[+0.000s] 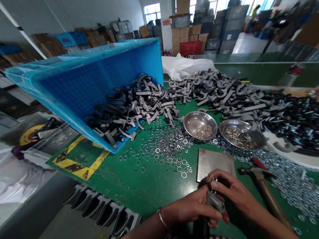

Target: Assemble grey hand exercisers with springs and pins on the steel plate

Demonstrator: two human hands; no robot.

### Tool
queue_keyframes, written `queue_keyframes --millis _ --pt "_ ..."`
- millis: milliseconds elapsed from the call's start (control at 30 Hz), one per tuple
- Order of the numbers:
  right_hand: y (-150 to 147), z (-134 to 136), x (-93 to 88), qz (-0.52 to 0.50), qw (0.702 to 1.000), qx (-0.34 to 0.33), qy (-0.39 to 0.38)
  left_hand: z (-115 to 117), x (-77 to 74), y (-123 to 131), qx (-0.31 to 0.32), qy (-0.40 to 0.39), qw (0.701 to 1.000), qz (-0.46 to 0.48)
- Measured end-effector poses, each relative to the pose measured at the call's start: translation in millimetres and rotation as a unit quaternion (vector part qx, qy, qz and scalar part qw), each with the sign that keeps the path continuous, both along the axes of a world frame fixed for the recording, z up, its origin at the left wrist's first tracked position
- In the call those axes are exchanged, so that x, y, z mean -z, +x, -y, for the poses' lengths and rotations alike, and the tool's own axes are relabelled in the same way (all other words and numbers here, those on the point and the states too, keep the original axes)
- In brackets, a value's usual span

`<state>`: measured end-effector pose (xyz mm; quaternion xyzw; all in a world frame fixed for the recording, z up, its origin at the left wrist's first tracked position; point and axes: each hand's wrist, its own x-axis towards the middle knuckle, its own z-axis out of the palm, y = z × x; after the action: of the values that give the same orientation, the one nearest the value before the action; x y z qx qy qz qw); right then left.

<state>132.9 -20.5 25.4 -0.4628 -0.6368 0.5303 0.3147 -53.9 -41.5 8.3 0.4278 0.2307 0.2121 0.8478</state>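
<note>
Close to my body, my left hand (198, 208) is wrapped round a grey metal casting (217, 202) with a rounded end. My right hand (232, 189) meets it there, thumb and fingers pinching a small shiny metal piece (214, 181) at the casting's upper end. Its exact kind is too small to tell. Just beyond my hands lies a flat square steel plate (214, 163). To the right of my right hand rests a hammer (262, 184) with a wooden handle.
A blue crate (90, 77) lies tipped on its side, spilling grey castings (151, 101). Metal rings (169, 149) are scattered before it. Two steel bowls (198, 120) hold small parts. Black-headed bolts (307, 120) and small nuts (295, 184) are heaped at right. Castings (109, 209) line the lower left.
</note>
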Motion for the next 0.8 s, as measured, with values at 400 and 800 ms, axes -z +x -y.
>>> queue_keyframes --millis 400,800 --pt "-97.5 -104.0 41.5 0.288 0.941 -0.024 0.177 -11.5 8.2 -72.9 -0.408 0.146 0.874 -0.223" --pt "-18.8 -72.2 35.2 0.267 0.942 0.016 0.201 -75.8 -9.1 -27.6 -0.503 0.189 0.827 -0.162"
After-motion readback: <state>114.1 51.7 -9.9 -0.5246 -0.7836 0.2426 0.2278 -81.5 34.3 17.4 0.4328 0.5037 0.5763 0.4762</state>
